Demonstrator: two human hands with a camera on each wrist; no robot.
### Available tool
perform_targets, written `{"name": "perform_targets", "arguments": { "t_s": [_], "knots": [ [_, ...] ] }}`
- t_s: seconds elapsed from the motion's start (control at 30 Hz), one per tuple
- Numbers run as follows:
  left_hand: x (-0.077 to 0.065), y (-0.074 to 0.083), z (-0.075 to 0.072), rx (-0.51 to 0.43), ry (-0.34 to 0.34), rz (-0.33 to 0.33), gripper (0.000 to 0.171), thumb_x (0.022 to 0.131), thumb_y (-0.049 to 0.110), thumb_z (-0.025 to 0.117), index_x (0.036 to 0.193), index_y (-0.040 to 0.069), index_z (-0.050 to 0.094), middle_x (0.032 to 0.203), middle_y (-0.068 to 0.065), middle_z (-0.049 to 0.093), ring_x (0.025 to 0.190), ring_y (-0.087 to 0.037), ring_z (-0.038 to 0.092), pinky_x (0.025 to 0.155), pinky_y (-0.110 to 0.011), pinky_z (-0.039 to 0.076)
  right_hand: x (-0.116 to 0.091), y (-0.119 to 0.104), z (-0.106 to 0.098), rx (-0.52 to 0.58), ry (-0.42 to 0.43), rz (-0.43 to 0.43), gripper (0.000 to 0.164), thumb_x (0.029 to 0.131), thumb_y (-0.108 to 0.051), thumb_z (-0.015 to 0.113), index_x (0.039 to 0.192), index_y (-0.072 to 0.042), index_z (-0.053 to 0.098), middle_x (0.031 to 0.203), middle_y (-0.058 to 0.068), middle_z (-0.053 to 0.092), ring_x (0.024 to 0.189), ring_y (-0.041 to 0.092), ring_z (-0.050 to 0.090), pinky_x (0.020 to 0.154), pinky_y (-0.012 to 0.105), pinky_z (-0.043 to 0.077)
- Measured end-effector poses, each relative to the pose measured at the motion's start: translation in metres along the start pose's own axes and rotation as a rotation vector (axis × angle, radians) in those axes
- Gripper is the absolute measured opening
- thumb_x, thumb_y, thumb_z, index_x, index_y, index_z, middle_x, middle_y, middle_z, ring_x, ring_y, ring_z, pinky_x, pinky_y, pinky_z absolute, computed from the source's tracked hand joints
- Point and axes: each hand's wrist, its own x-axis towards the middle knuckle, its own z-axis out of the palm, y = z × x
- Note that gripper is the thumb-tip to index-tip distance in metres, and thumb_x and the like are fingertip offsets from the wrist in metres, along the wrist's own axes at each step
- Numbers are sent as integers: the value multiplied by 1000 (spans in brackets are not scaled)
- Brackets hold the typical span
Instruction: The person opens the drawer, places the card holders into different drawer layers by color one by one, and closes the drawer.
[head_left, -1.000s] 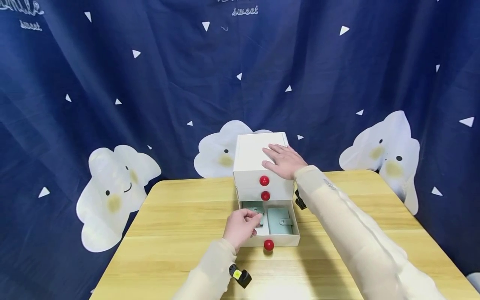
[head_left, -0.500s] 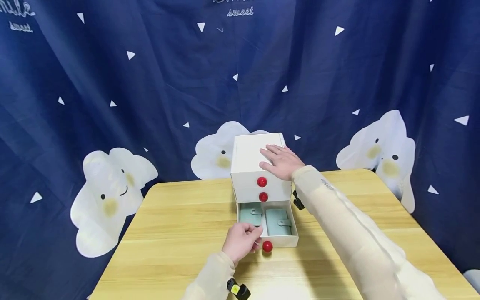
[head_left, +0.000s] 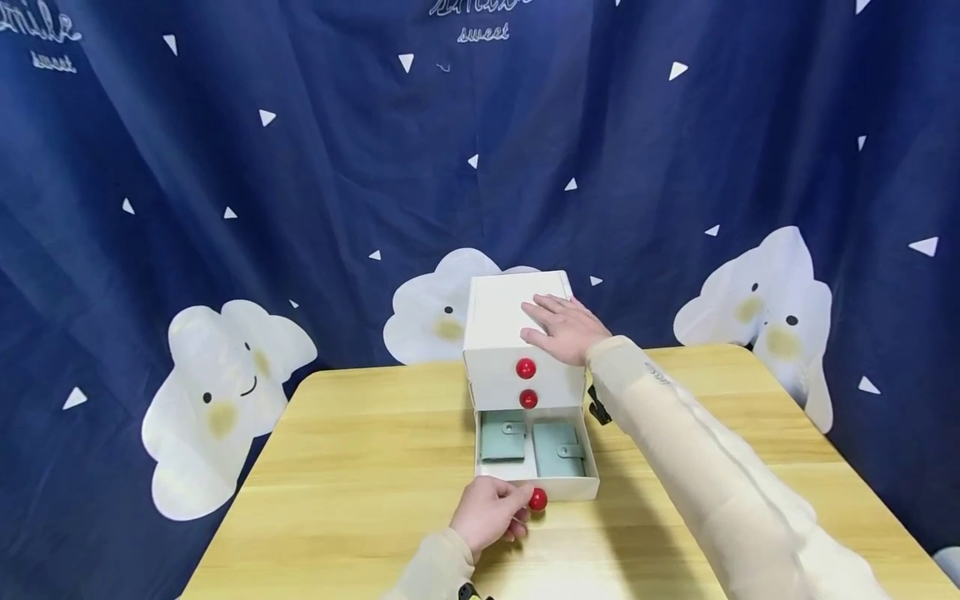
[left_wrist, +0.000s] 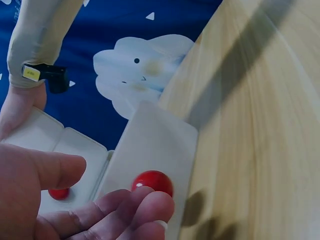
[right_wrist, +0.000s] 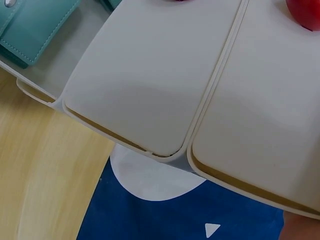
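A white three-drawer box (head_left: 498,312) with red knobs stands on the table, its bottom drawer (head_left: 573,489) pulled out. Inside lie two mint-green snap wallets, a left one (head_left: 502,437) and a right one (head_left: 557,450). My left hand (head_left: 491,510) is at the drawer's front, beside the red knob (head_left: 537,499). In the left wrist view, its thumb is apart from the fingers and the fingertips (left_wrist: 155,207) are near or against the knob. My right hand (head_left: 564,327) rests with spread fingers on the box top. The right wrist view shows mostly drawer fronts and one wallet (right_wrist: 40,30).
The wooden table (head_left: 375,467) extends to both sides of the box. Behind it hangs a dark blue curtain (head_left: 337,167) with white clouds and triangles. Two upper drawers, with a top knob (head_left: 526,368) and a middle knob (head_left: 528,399), are closed.
My left hand has drawn back from over the left wallet to the bottom drawer's knob, leaving that wallet in the drawer. The right hand has stayed on the box top.
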Motion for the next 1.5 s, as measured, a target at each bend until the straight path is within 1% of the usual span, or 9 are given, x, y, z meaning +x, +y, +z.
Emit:
{"name": "perform_targets", "arguments": {
  "t_s": [0.1,0.23,0.4,0.53,0.73,0.93,1.07,1.23,1.5],
  "knots": [
    [-2,-5,2,17,-3,-14,34,92,30,65,80,-1,72,67,-9,66,49,-10,59,46,-23,48,0,0,2,-10,-1,8,68,97,-62,27,152,-23,29,158,4,22,146,23,15,117,48,6],
    [-1,-12,5,36,-6,-30,35,91,31,65,77,-1,71,63,-6,65,47,-9,57,43,-22,48,-3,-1,0,-5,2,12,67,97,-61,28,152,-23,29,158,5,23,146,24,15,117,48,6],
    [2,-21,11,16,-24,-59,37,92,30,65,75,-2,70,62,-6,65,45,-9,56,41,-21,47,-6,0,0,15,6,11,66,98,-59,31,152,-20,31,157,7,24,145,26,17,116,50,7],
    [2,-29,16,2,-35,-63,36,92,30,65,77,-3,71,63,-6,64,45,-8,56,41,-22,48,-7,1,5,26,5,18,66,98,-59,31,151,-20,32,157,7,25,145,26,17,116,50,8],
    [2,-30,21,16,-30,-28,39,92,32,64,74,-2,70,61,-1,61,45,-8,54,41,-20,45,-7,0,6,25,12,22,67,98,-60,31,151,-20,32,157,7,25,145,26,18,117,49,8],
    [8,-32,25,41,6,10,38,92,29,66,68,0,67,57,1,59,43,-7,53,38,-20,43,-5,-1,5,14,16,15,67,97,-61,29,152,-22,30,158,5,24,145,25,16,117,49,8],
    [11,-32,26,39,33,29,38,91,29,67,66,0,66,55,1,59,43,-7,53,39,-21,45,-5,-2,2,14,31,9,67,97,-61,30,152,-22,31,158,5,24,145,25,17,117,49,9],
    [10,-30,27,4,40,36,37,91,27,67,68,-2,66,55,-1,59,43,-7,53,41,-23,48,-5,-3,0,8,26,6,67,98,-60,30,152,-22,31,158,6,24,145,25,17,116,49,9],
    [8,-28,27,6,47,53,36,91,26,67,69,-2,65,54,0,58,43,-8,53,41,-24,49,-6,-6,0,12,18,4,66,98,-60,30,152,-21,32,157,5,25,145,24,17,116,50,8]
  ]
}}
